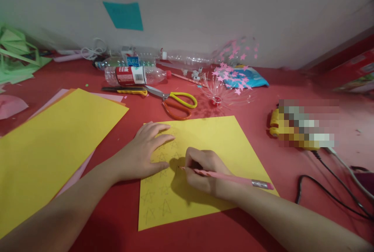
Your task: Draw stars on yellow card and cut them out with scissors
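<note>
Pink pencil [236, 179] sits pinched in the curled fingers of the right hand [207, 172], its tip just left of them at the yellow sheet [242, 143]. The left hand [144, 152], loosely spread and gripping nothing, rests over the sheet's left edge beside pencilled stars [166, 207]. Beyond the sheet's far edge lie scissors [165, 96]; nearer the far edge of the table [117, 221], a red-labelled bottle [130, 76].
</note>
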Demonstrator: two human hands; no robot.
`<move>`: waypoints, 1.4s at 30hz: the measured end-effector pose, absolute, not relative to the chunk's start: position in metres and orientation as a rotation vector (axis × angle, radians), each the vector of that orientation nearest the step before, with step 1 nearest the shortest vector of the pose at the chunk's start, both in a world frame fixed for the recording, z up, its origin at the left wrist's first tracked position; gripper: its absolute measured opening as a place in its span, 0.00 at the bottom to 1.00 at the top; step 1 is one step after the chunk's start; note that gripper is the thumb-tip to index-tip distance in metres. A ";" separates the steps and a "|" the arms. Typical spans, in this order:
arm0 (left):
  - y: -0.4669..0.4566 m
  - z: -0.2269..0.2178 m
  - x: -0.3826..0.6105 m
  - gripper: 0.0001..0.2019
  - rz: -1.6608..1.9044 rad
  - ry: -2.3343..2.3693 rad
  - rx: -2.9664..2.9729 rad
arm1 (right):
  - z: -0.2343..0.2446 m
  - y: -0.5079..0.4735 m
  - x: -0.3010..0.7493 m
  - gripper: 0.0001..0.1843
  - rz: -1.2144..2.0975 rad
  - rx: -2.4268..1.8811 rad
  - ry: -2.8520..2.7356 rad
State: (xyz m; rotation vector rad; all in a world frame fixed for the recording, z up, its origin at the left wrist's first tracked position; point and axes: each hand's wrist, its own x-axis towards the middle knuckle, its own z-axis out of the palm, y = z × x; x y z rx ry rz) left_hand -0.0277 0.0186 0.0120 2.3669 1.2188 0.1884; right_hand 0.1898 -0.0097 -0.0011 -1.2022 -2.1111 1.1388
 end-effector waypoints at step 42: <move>0.019 0.009 -0.029 0.32 0.221 1.222 2.356 | 0.007 -0.009 0.189 0.08 1.086 -0.949 -2.240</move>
